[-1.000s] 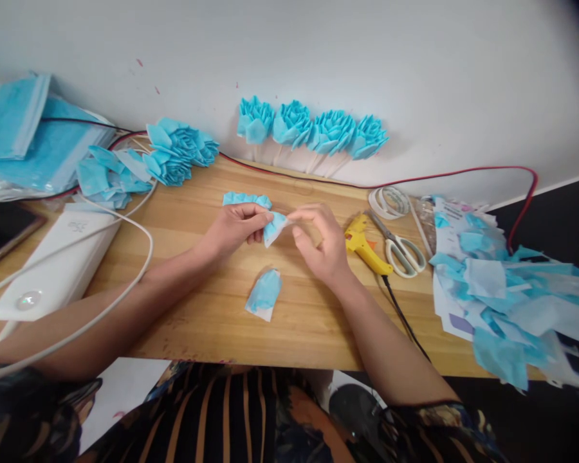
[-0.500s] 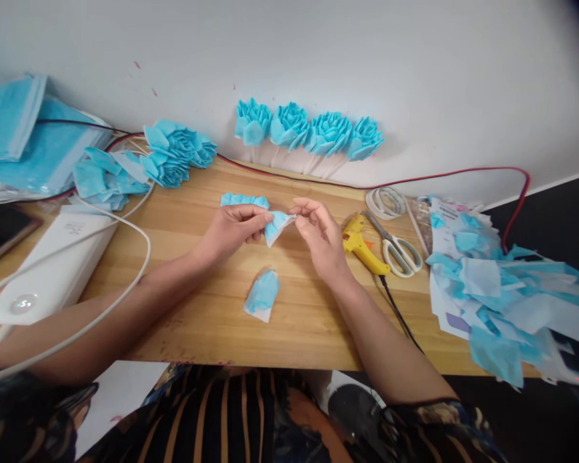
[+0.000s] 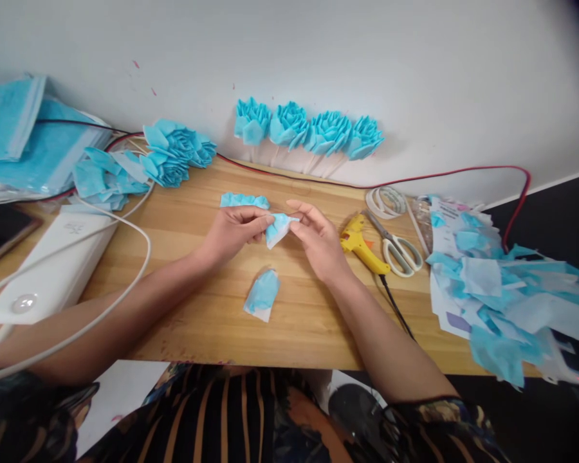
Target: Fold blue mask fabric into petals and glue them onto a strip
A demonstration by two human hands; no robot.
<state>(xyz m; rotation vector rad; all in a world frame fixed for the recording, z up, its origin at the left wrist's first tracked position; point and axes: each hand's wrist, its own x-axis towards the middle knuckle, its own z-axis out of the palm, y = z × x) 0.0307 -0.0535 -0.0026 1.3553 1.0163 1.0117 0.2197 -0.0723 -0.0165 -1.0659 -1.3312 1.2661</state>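
Between my hands is a small blue-and-white fabric petal (image 3: 278, 230), held above the table. My left hand (image 3: 234, 230) pinches its left side between thumb and fingers. The thumb and index finger of my right hand (image 3: 318, 239) close on its right corner, the other fingers loosely curled. Just behind my left hand lies a row of folded blue petals (image 3: 244, 200), partly covered by the fingers. Nearer to me, a stack of cut blue petals (image 3: 263, 292) with a white edge rests on the wood.
Several blue fabric roses (image 3: 289, 127) on sticks lean against the wall; more roses (image 3: 176, 151) lie left. A yellow glue gun (image 3: 364, 244), scissors (image 3: 400, 253) and fabric scraps (image 3: 496, 289) are on the right. A white power strip (image 3: 53, 263) and looping cable (image 3: 147, 257) lie left.
My right hand has shifted slightly, its thumb and finger now on the petal's right corner. The petal has turned a little and shows more of its white side.
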